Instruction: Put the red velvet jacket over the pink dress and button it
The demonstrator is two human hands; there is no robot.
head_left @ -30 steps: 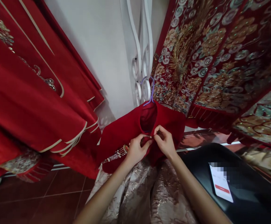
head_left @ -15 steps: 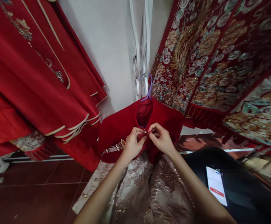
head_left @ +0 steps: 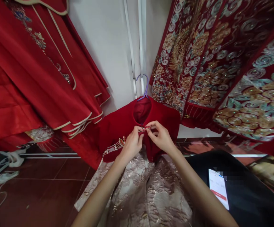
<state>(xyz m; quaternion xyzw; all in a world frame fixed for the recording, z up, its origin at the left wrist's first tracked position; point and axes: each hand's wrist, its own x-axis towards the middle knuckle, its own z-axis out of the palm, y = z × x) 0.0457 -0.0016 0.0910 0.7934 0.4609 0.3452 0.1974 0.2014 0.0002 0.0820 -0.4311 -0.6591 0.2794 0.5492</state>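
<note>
A short red jacket (head_left: 118, 123) hangs on a purple wire hanger (head_left: 146, 85), its round neck gaping above my hands. My left hand (head_left: 132, 142) is closed in a pinch on the front edge just below the collar. Opposite it, my right hand (head_left: 160, 135) pinches a small red beaded fastener (head_left: 147, 127). The fingertips of both hands nearly meet there, and they partly hide the fastener, so I cannot tell whether its two halves are joined. A beaded ornament (head_left: 115, 146) with dangling strands decorates the jacket's left side.
Pale brocade fabric (head_left: 137, 186) spreads below the jacket. Red garments (head_left: 56, 72) hang at left, sequinned ones (head_left: 208, 63) at right. A lit phone (head_left: 218, 189) rests on a black surface (head_left: 248, 189). White cables (head_left: 2, 183) lie on the tiled floor (head_left: 47, 195).
The view has shifted, so the hanging garments sit a little differently in it. Both hands stay at the collar fastener, their fingertips now slightly closer together.
</note>
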